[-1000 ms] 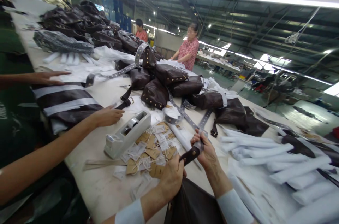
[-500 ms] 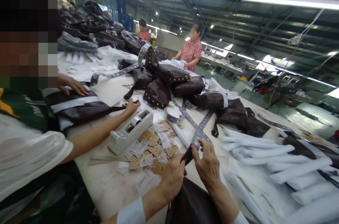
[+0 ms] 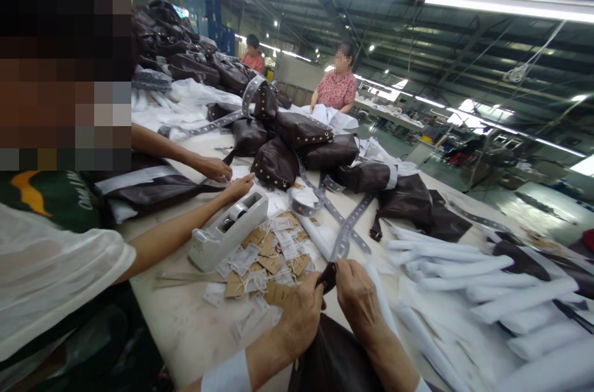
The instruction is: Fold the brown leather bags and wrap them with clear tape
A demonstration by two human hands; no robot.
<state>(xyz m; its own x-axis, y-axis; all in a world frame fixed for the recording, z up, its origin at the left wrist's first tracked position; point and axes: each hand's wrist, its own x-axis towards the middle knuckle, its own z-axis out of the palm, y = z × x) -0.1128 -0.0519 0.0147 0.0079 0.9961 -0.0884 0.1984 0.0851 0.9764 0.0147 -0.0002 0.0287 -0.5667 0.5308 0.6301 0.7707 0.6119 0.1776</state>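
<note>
Obstacles ahead-left: tags (image 3: 271, 264), tape dispenser (image 3: 229, 232).

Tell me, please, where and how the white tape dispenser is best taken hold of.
I'd probably grip the tape dispenser across its two long side walls, coming from above on the side of the tags: its body is long and narrow, the roll shows in the open top, and a co-worker's forearm runs along the other side.

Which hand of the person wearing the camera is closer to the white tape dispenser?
Left. The left hand is right of the tape dispenser and closer to the camera, with paper tags between; the right hand is farther right, beyond the left hand.
</note>
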